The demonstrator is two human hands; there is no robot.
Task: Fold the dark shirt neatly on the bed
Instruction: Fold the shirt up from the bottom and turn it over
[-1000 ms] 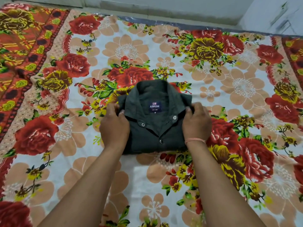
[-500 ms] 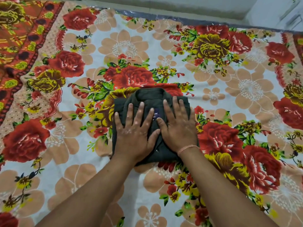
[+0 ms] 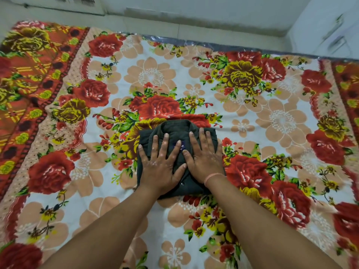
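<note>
The dark green shirt (image 3: pixel 174 127) lies folded into a compact rectangle in the middle of the bed, collar at the far side and a blue label between my hands. My left hand (image 3: pixel 161 164) rests flat on its left half, fingers spread. My right hand (image 3: pixel 204 156) lies flat on the right half, fingers together and pointing away, with a pink band at the wrist. Both palms press down on the cloth; neither grips it. A snap button shows near the front edge, between my wrists.
The bed carries a floral sheet (image 3: pixel 272 121) in white, red, yellow and peach, with an orange border band (image 3: pixel 29 78) on the left. A white wall (image 3: pixel 194 14) runs behind the far edge, and white cabinet doors (image 3: pixel 334 32) stand at the far right.
One second ago my hands held the shirt's left and right edges. They moved onto its top and now lie flat on it. The view has tilted up a little.
</note>
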